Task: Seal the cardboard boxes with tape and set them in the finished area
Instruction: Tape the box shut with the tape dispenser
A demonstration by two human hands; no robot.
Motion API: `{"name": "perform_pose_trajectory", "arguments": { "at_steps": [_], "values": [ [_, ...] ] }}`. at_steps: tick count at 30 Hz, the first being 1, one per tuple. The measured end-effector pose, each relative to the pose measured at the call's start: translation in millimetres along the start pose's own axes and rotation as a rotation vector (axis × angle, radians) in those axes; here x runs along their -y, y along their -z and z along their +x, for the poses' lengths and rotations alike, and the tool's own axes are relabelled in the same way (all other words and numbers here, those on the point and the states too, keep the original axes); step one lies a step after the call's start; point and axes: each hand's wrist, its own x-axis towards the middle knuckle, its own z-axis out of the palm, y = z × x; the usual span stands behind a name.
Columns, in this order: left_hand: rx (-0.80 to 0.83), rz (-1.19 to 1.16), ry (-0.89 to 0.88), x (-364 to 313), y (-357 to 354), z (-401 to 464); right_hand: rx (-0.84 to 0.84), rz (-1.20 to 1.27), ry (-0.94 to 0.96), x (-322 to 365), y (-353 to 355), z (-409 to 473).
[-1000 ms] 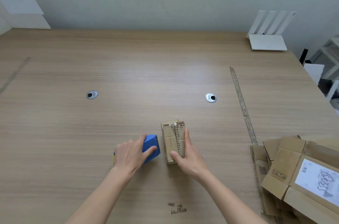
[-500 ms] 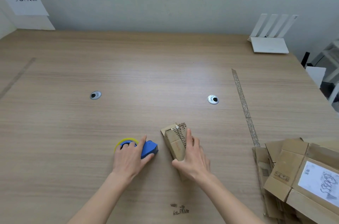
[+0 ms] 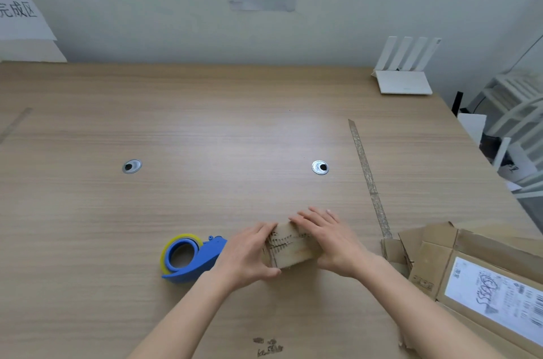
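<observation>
A small cardboard box [image 3: 289,250] with dark torn marks along its top seam lies crosswise on the wooden table [image 3: 205,129]. My left hand [image 3: 249,256] grips its left end, thumb curled under the near edge. My right hand [image 3: 329,238] holds its right end, fingers spread over the top. A blue tape dispenser [image 3: 191,258] with a yellow-edged roll lies on the table just left of my left hand, untouched.
Flattened cardboard boxes [image 3: 470,279], one with a white shipping label, are piled at the right front. A strip of old tape [image 3: 367,179] runs along the table. A white router [image 3: 404,76] stands at the back right. Two cable grommets [image 3: 320,167] sit mid-table.
My left hand let go of the tape dispenser and moved right onto the box. The box has been turned from lengthwise to crosswise between both hands.
</observation>
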Motion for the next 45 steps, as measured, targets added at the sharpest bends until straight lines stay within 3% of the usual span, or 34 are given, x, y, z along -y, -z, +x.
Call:
{"name": "perform_pose_trajectory", "arguments": {
  "at_steps": [4,6,9,14,28,35,37,40,42,45],
  "values": [
    [-0.145,-0.05,0.258,-11,-1,2,-0.271,0.207,-0.212,-5,-11,-8],
    [-0.181,-0.08,0.352,-17,-4,2,-0.271,0.468,-0.313,5,-19,-8],
    [-0.136,-0.101,0.339,-20,-14,0,-0.172,0.794,-0.302,22,-34,-2],
    [-0.124,-0.212,0.219,-12,-24,-6,-0.178,0.905,-0.232,27,-47,9],
    [-0.114,-0.087,0.228,2,-12,-14,-0.224,0.79,-0.171,32,-59,19],
    [-0.374,0.071,0.233,45,7,-41,-0.262,0.74,-0.174,37,-36,15],
    [-0.334,0.114,0.388,58,9,-49,-0.275,0.702,-0.178,39,-31,15],
    [-0.12,0.142,0.6,65,6,-58,-0.295,0.688,-0.202,41,-27,15],
    [-0.001,0.111,0.648,65,1,-57,-0.329,0.673,-0.218,44,-26,14],
    [-0.007,0.068,0.648,68,-5,-52,-0.378,0.644,-0.243,48,-28,13]
  ]
}}
